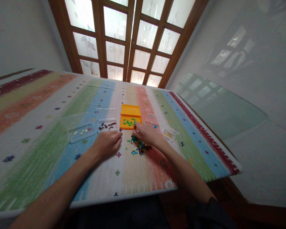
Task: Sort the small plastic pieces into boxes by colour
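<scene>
My right hand (pixel 145 132) reaches over the front right corner of an open yellow box (pixel 131 110). Its thumb and fingertips are pinched together, and whatever lies between them is too small to make out. Green building bricks (pixel 128 122) lie scattered in the box. Under and in front of that hand is a loose pile of mixed small bricks (pixel 141 149), green, blue, brown and black, partly covered by the hand. My left hand (pixel 109 142) rests on the tablecloth left of the pile, fingers curled together, with nothing visible in them.
Left of the yellow box stand a clear box (pixel 100 131) of dark brown bricks and another clear box (pixel 72 139) with pale bricks. To the right are a clear container with a blue brick (pixel 155 126) and a small clear box (pixel 173 138) with yellow pieces. A striped tablecloth (pixel 97 181) covers the table.
</scene>
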### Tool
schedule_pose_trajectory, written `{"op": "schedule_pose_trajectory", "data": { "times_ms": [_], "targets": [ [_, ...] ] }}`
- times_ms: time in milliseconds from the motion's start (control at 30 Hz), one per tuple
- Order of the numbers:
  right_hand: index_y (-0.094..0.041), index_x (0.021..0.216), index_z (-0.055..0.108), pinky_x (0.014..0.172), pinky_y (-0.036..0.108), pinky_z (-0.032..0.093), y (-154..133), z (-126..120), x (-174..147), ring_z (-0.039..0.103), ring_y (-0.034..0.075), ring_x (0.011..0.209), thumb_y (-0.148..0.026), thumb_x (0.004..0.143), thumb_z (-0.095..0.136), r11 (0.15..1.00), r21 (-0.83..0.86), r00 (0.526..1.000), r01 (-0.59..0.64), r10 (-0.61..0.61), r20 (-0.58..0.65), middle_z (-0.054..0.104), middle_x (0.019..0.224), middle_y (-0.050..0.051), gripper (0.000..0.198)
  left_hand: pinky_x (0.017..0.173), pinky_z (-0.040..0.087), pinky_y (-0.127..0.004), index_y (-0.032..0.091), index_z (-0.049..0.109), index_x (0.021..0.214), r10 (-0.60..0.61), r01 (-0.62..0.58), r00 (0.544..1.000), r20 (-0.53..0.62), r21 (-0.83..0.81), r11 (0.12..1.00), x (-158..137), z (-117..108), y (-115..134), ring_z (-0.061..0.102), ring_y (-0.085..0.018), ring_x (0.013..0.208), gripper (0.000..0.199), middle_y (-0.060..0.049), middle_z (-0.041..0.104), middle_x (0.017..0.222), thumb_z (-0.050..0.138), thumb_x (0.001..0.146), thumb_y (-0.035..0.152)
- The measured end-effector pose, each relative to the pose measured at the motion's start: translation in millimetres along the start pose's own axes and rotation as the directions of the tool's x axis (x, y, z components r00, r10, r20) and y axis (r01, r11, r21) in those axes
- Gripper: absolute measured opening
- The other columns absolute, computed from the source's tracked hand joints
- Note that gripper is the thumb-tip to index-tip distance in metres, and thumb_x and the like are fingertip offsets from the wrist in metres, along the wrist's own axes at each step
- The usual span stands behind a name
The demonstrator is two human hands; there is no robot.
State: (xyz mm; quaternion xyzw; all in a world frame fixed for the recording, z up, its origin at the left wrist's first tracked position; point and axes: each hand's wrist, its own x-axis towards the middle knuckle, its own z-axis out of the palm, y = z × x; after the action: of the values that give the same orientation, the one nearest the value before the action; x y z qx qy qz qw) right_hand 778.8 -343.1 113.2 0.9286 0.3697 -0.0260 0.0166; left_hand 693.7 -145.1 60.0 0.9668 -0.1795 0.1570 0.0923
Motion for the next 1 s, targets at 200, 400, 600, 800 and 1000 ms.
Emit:
{"op": "schedule_pose_trajectory", "data": {
  "times_ms": [200, 400, 600, 800, 1000],
  "targets": [
    [-0.013, 0.107, 0.066, 0.074, 0.028, 0.038, 56, -4, -3, 0.065, 0.021, 0.093, -0.018, 0.102, 0.051, 0.984, 0.089, 0.977, -0.154, 0.165, -0.136, 0.073, 0.108, 0.013, 0.017, 0.06, 0.036, -0.032, 0.017, 0.065, 0.084, 0.015, -0.015, 0.999, 0.03, -0.007, 1.0, 0, 1, 0, 0.064, -0.019, 0.068, 0.028, -0.007, 0.072, 0.078, 0.04, 0.097, 0.022],
    [-0.014, 0.107, 0.068, 0.068, 0.027, 0.035, 79, 16, 0, 0.062, 0.019, 0.08, -0.02, 0.102, 0.054, 0.974, 0.146, 0.976, -0.174, 0.191, -0.107, 0.073, 0.091, 0.009, 0.017, 0.06, 0.036, -0.032, 0.017, 0.064, 0.084, 0.028, -0.027, 0.999, 0.033, -0.017, 0.999, 0, 2, -2, 0.063, -0.019, 0.068, 0.028, -0.007, 0.071, 0.078, 0.04, 0.098, 0.022],
    [-0.014, 0.098, 0.075, 0.067, 0.026, 0.037, 77, 21, 5, 0.064, 0.019, 0.078, -0.016, 0.097, 0.055, 0.979, 0.157, 0.986, -0.134, 0.147, -0.076, 0.076, 0.092, 0.011, 0.02, 0.061, 0.036, -0.032, 0.018, 0.066, 0.086, 0.02, -0.02, 0.999, 0.03, -0.01, 1.0, -1, 4, -3, 0.064, -0.019, 0.069, 0.028, -0.007, 0.073, 0.081, 0.041, 0.098, 0.022],
    [-0.015, 0.089, 0.076, 0.066, 0.026, 0.037, 76, 23, 6, 0.066, 0.019, 0.079, -0.015, 0.097, 0.052, 0.983, 0.156, 0.99, -0.101, 0.114, -0.077, 0.078, 0.092, 0.011, 0.026, 0.062, 0.036, -0.033, 0.018, 0.067, 0.089, 0.025, -0.025, 0.999, 0.033, 0.001, 1.0, -1, 5, -5, 0.064, -0.019, 0.07, 0.028, -0.008, 0.074, 0.083, 0.041, 0.097, 0.023],
    [-0.014, 0.097, 0.077, 0.068, 0.026, 0.037, 83, 24, 6, 0.063, 0.017, 0.076, -0.012, 0.094, 0.054, 0.969, 0.237, 0.986, -0.071, 0.103, -0.127, 0.076, 0.09, 0.009, 0.023, 0.063, 0.038, -0.033, 0.017, 0.067, 0.089, 0.023, -0.022, 0.998, 0.053, -0.025, 0.999, -1, 3, -4, 0.065, -0.019, 0.071, 0.029, -0.008, 0.073, 0.083, 0.041, 0.098, 0.022]
  ]
}}
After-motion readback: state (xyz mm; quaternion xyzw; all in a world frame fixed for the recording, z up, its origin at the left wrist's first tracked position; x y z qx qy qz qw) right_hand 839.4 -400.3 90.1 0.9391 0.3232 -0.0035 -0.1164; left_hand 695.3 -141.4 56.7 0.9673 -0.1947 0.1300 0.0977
